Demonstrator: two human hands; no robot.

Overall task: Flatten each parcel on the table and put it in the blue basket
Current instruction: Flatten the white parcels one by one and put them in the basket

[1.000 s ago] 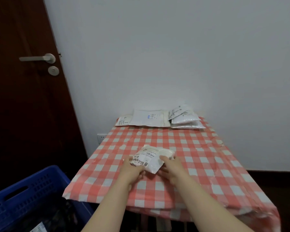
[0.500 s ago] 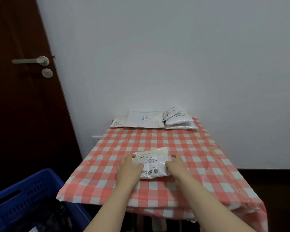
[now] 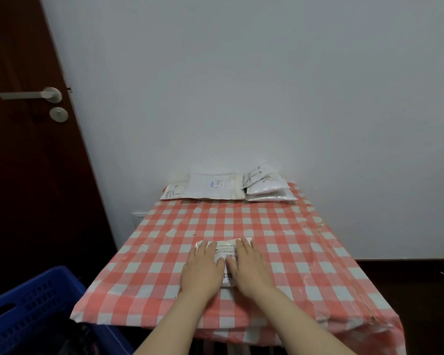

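Both palms lay flat on the small white parcel point(image 3: 225, 252), near the front middle of the checked table point(image 3: 305, 239). My left hand point(image 3: 203, 270) covered its left half and my right hand point(image 3: 249, 269) its right, fingers straight, pressing down and gripping nothing. The blue basket point(image 3: 26, 303) stood on the floor to my left, below the table's corner.

The risk, as I judged it, was in the slick wrapper. Pushed unevenly, the parcel could skid on the cloth toward the near edge, or trapped air could puff it up once I let go (soft mailers rarely lie flat for long). Carrying it across could also drop it short, the basket being lower and off to the side.

My hands hid most of the parcel, so I could not tell how flat it was, and its label was too small to read. The basket was cut off by the frame, its contents dark and unclear. More parcels point(image 3: 210, 187) lay at the far edge against the wall; how many made up the pile point(image 3: 267, 190) on the right I could not count.
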